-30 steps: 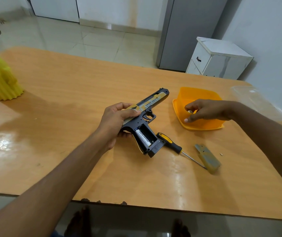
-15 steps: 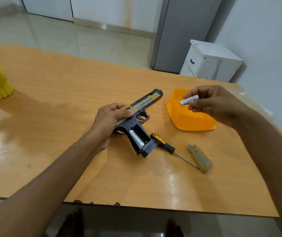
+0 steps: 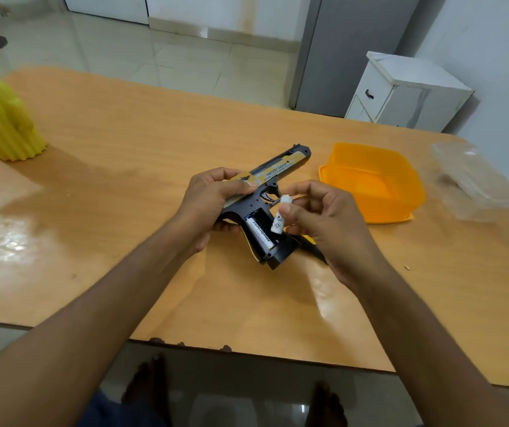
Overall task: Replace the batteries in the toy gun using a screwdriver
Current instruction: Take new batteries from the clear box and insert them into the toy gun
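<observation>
Black-and-yellow plastic toy gun [image 3: 277, 172] gripped in your left hand [image 3: 208, 204], white cylindrical battery [image 3: 278, 222] pinched by your right hand [image 3: 324, 220] beside the open grip compartment, glossy wooden table [image 3: 123, 180] bare leftward.

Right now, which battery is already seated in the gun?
The black-labelled battery lies in the toy gun grip; the white battery is pinched in the right hand.

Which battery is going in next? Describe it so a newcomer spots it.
Start at the black-and-yellow toy gun held mid-table by the left hand. Beside its open handle, the right hand pinches a small white cylindrical battery. The other battery, already seated in the handle, is not held.
</observation>
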